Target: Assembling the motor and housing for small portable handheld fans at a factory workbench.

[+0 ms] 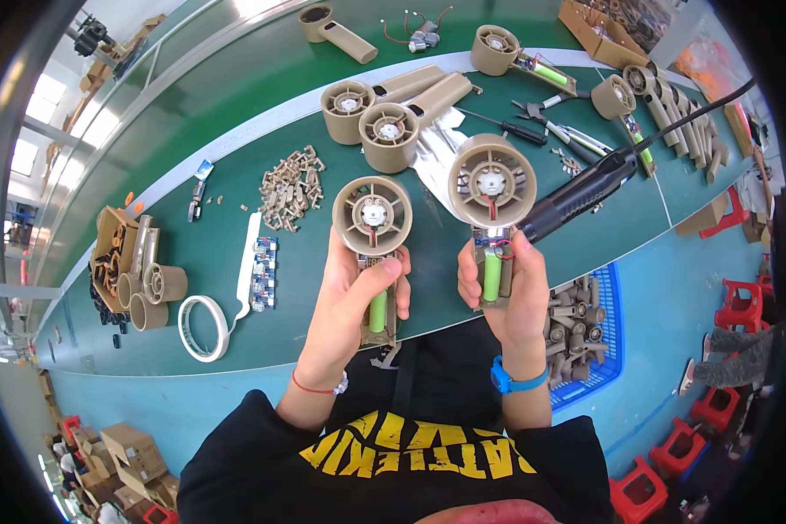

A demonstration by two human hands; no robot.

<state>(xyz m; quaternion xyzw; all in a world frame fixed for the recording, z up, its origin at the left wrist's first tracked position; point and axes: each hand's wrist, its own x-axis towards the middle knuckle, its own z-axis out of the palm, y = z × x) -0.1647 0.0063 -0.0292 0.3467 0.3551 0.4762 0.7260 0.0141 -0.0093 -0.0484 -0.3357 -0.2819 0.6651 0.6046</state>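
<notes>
Green workbench (218, 253): my left hand (349, 293) is clamped on the left fan unit (373, 217), my right hand (517, 293) on the right fan unit (492, 183), both near; white tape roll (224, 332) lies left.

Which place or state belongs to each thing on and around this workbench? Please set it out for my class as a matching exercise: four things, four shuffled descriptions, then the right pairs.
Column one
1. White tape roll
2. Blue basket
3. Small beige pieces
4. Right grip

Column two
A. lying in a loose heap on the green table
B. closed around a fan unit with a green battery showing
C. left of the blue circuit boards
D. lower than the tabletop, holding many beige parts

Right pairs: 1-C, 2-D, 3-A, 4-B
</notes>
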